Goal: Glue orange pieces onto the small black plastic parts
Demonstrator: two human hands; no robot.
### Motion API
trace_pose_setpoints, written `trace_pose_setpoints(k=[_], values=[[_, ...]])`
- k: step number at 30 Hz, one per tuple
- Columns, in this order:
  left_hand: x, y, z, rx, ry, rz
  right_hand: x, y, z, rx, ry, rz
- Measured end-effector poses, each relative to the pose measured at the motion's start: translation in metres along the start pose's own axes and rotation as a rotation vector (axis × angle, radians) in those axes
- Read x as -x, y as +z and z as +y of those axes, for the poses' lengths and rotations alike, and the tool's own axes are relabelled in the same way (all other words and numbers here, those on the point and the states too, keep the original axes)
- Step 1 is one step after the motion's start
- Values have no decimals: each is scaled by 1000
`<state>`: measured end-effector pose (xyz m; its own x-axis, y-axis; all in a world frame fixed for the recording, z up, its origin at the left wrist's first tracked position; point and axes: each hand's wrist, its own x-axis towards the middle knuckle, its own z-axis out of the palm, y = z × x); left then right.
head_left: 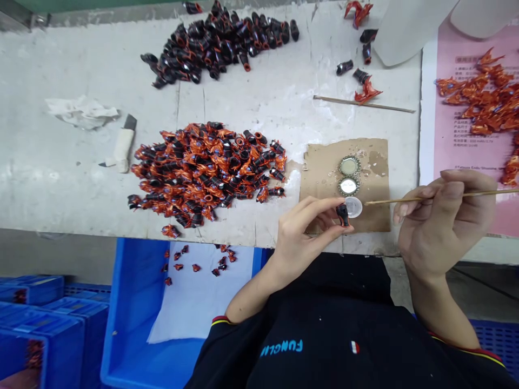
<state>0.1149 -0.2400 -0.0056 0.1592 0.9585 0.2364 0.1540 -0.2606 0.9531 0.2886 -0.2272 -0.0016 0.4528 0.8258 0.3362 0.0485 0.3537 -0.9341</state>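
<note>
My left hand (308,229) pinches a small black tube-shaped part (343,214) between thumb and fingers, over the near edge of a brown cardboard sheet (324,167). My right hand (444,216) grips a thin wooden stick (405,200) whose tip points left toward a small white cap (354,206) beside the black part. Two metal bottle caps (349,175) lie upside down on the cardboard, just beyond the white cap.
A large heap of black-and-orange parts (206,170) lies left of the cardboard; a pile of black parts (221,40) sits farther back. Orange pieces (484,100) cover a pink sheet at right. A second stick (363,104), a wrapped blade (121,146) and crumpled tissue (81,111) lie about. Blue bins (133,324) stand below the bench edge.
</note>
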Motion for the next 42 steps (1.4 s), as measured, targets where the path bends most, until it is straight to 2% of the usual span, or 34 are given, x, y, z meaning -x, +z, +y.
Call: trace_pose_setpoints(k=[7, 12, 16, 24, 31, 36, 39, 42], values=[[1, 1, 1, 25, -1, -23, -2, 3, 0, 35, -44, 33], [0, -1, 1, 1, -17, -5, 1, 2, -2, 82, -32, 3], [0, -3, 1, -25, -32, -3, 7, -3, -2, 177, -61, -149], [-1, -6, 0, -29, -5, 4, -2, -15, 4, 245, -295, -457], [2, -8, -1, -18, 24, 17, -14, -9, -4, 360, -454, -677], [5, -8, -2, -8, 18, 7, -18, -6, -10, 505, -471, -800], [6, -9, -4, -1, 15, 6, -17, -9, -7, 463, -466, -718], [5, -8, -3, 20, 20, 2, -12, -9, -5, 361, -411, -436]])
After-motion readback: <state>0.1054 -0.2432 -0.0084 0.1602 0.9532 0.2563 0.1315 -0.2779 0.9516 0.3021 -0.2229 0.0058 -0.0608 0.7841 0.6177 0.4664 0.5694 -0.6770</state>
